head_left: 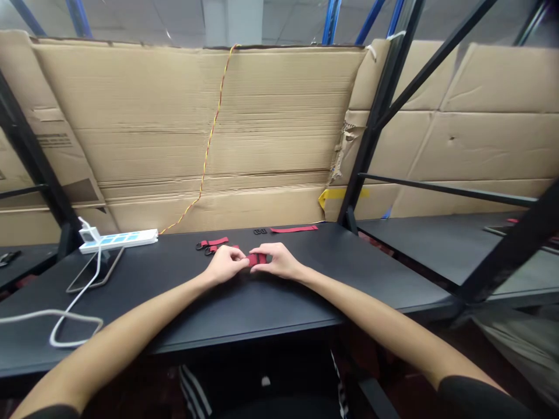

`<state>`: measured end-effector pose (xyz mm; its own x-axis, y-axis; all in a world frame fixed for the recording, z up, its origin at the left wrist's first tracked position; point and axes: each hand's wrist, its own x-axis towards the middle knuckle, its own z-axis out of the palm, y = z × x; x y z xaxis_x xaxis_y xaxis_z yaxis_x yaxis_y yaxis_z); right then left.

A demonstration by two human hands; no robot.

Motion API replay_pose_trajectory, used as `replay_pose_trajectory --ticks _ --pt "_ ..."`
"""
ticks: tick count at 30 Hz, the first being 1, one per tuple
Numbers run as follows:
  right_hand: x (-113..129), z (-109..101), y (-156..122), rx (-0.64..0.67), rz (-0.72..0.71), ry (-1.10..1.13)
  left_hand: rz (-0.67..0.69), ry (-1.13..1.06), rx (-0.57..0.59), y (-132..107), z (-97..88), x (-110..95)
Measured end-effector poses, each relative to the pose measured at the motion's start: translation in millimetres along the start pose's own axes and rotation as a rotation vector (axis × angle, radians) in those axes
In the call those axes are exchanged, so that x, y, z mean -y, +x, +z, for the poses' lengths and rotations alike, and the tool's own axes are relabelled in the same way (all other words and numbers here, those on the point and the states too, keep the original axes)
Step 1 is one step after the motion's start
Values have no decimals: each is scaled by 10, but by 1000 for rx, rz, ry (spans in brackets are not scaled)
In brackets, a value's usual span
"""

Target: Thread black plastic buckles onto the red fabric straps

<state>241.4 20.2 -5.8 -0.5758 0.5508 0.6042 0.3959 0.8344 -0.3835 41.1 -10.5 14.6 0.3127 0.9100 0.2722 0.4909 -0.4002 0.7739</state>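
Across a black bench (262,305), seen from head height, both hands are together at its middle: the left hand (225,265) and the right hand (279,261) pinch a folded red strap (257,259) between them. Just beyond lie a red strap with black clips (212,244), small black buckles (260,231) and a flat red strip (293,229).

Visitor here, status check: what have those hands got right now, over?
Left hand and right hand pinching a short red fabric strap between them. Red strap with black clips just beyond left hand. Nothing over the hands.
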Motion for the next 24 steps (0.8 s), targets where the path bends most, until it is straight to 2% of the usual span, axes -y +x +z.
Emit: replay_pose_trajectory --ticks 9,16,19,24 --pt "-57 28 -20 57 -97 -67 57 39 55 -12 4 20" --pt "34 29 -8 114 -107 23 72 -45 207 -21 -6 23" --pt "78 1 14 124 33 163 66 -26 155 -7 8 50" --pt "3 -50 34 129 346 740 41 -130 13 57 9 142"
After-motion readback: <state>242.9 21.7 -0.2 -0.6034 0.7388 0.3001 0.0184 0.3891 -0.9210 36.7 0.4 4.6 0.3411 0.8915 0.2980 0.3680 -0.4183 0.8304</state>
